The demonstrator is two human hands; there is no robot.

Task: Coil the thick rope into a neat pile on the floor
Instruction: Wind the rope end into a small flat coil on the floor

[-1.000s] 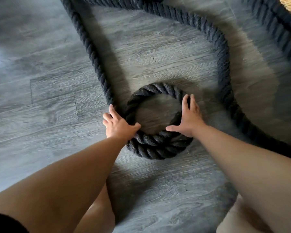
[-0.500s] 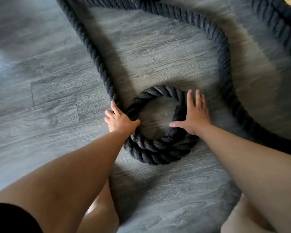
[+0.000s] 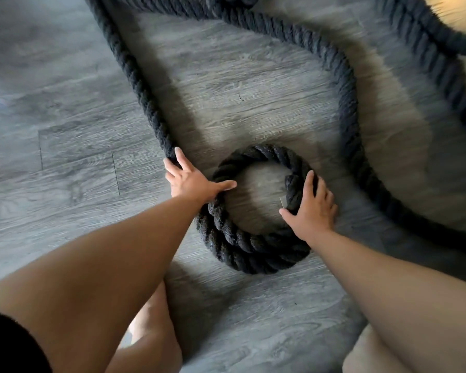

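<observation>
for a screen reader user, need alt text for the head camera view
A person's right hand grips a small coil of thick dark rope on a grey wood floor while the left hand presses its other side; the uncoiled rope loops away beyond.

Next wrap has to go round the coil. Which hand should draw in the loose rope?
Left. The left hand touches the loose run of thick dark twisted rope just beside the small round coil. The right hand grips the coil's right side and looks best kept there as the anchor.
</observation>
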